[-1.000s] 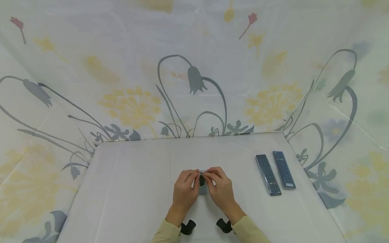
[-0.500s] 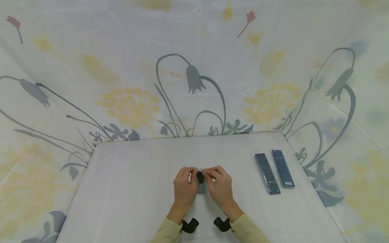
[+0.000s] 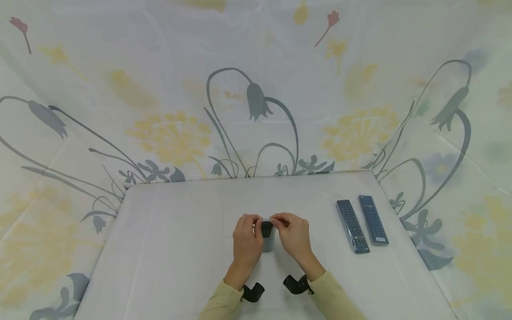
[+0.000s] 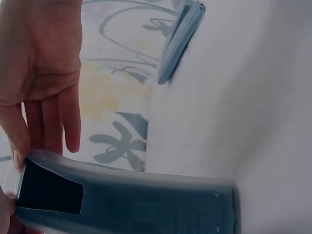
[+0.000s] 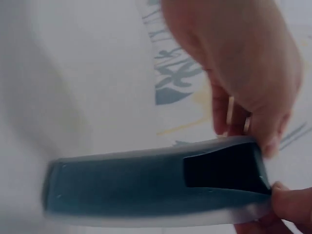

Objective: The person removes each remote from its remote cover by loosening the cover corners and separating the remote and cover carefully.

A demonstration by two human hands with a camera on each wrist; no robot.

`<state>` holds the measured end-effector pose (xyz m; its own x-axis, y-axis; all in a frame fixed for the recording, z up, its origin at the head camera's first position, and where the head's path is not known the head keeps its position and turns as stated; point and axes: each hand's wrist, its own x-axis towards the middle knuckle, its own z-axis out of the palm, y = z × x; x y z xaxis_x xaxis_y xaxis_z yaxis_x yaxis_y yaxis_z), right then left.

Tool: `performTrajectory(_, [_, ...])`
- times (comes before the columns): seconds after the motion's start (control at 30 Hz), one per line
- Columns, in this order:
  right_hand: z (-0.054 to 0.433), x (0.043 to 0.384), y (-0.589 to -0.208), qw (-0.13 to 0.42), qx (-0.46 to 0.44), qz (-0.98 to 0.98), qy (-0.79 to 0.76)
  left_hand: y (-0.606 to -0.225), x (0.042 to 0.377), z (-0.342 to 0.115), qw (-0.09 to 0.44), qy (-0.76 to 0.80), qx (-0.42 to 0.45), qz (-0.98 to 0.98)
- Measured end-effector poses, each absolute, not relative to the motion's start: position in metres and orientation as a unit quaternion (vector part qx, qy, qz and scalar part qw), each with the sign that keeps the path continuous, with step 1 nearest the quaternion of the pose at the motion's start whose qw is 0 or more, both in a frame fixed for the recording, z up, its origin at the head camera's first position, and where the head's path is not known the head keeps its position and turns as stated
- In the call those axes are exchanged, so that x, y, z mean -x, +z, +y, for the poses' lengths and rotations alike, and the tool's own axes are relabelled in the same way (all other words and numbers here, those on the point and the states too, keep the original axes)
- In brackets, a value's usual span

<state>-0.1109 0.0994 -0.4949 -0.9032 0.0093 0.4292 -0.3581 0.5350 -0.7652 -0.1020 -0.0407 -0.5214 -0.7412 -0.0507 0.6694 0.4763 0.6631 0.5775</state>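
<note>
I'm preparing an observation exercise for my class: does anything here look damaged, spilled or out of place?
Nothing stands out. The left hand and right hand pinch one end of the held remote control, which shows no clear damage; two other remotes lie side by side on the table.

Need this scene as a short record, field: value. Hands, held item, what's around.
held item: long blue-grey item, dark panel at one end
left hand: pinches the panel end
right hand: pinches the same end, opposite side
contact with table: cannot tell
surface: white table
to the right: inner remote and outer remote, side by side, apart
label: pale, outer remote's near end
backdrop: floral cloth
</note>
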Motion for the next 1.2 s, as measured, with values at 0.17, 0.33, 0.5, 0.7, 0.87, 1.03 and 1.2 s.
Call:
performTrajectory(0.17, [0.105, 0.119, -0.487, 0.023, -0.019, -0.838, 0.545, -0.518, 0.102, -0.041, 0.316, -0.395, 0.120, -0.854])
performTrajectory(0.33, [0.111, 0.125, -0.489, -0.078, 0.031, -0.786, 0.613, -0.515, 0.104, -0.039, 0.299, -0.401, 0.126, -0.857])
performTrajectory(0.5, [0.117, 0.129, -0.492, -0.140, 0.049, -0.730, 0.667, -0.513, 0.106, -0.039, 0.294, -0.405, 0.132, -0.855])
performTrajectory(0.7, [0.121, 0.133, -0.494, -0.190, 0.054, -0.686, 0.700, -0.509, 0.104, -0.042, 0.256, -0.418, 0.117, -0.864])
performTrajectory(0.87, [0.114, 0.133, -0.497, -0.155, 0.056, -0.701, 0.694, -0.504, 0.103, -0.046, 0.217, -0.424, 0.096, -0.874])
performTrajectory(1.03, [0.104, 0.127, -0.497, -0.066, 0.054, -0.755, 0.650, -0.501, 0.105, -0.045, 0.208, -0.433, 0.072, -0.874])
performTrajectory(1.2, [0.097, 0.121, -0.495, -0.019, 0.062, -0.755, 0.652, -0.499, 0.106, -0.041, 0.205, -0.436, 0.046, -0.875])
